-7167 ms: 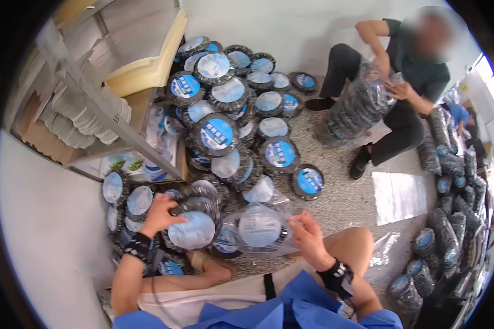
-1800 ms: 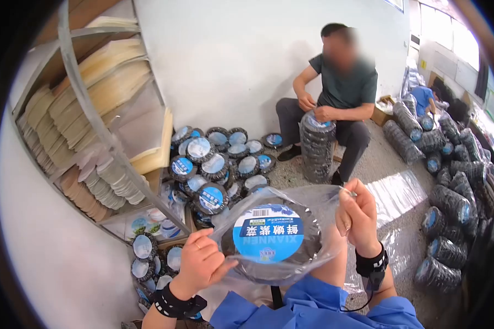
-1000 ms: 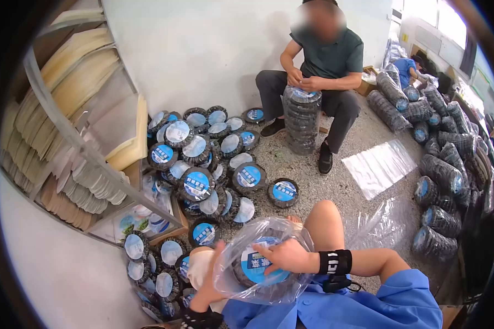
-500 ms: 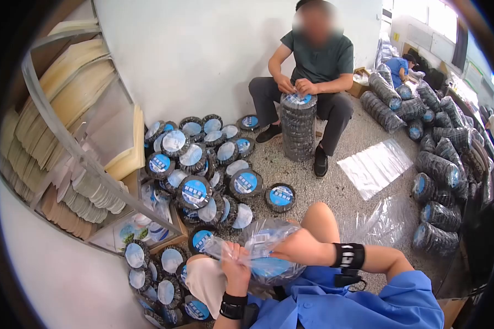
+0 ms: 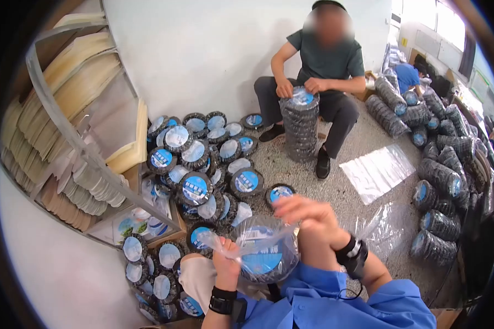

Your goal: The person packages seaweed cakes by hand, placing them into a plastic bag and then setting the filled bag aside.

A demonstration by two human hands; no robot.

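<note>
Between my knees stands a clear plastic bag (image 5: 288, 248) around a round black item with a blue printed label (image 5: 262, 257) on top. My left hand (image 5: 225, 259) is closed on the gathered, twisted edge of the bag, left of the label. My right hand (image 5: 311, 218) is raised just above the bag's right side, fingers stretched out to the left and slightly blurred. The bag's upper edge runs close under that hand. A loose black disc with a blue label (image 5: 280, 193) lies on the floor just beyond my right fingertips.
Many black discs (image 5: 196, 188) with blue labels are heaped on the left. A metal rack (image 5: 66, 118) holds stacked sheets. Opposite, a person (image 5: 326, 60) sits at a wrapped stack (image 5: 300, 131). Flat plastic bags (image 5: 377, 172) lie on the floor; wrapped rolls (image 5: 442, 181) pile up right.
My right hand has come up off the bag and its fingers have straightened. My left hand keeps its hold, slightly further left. The person opposite has moved their hands apart on the stack.
</note>
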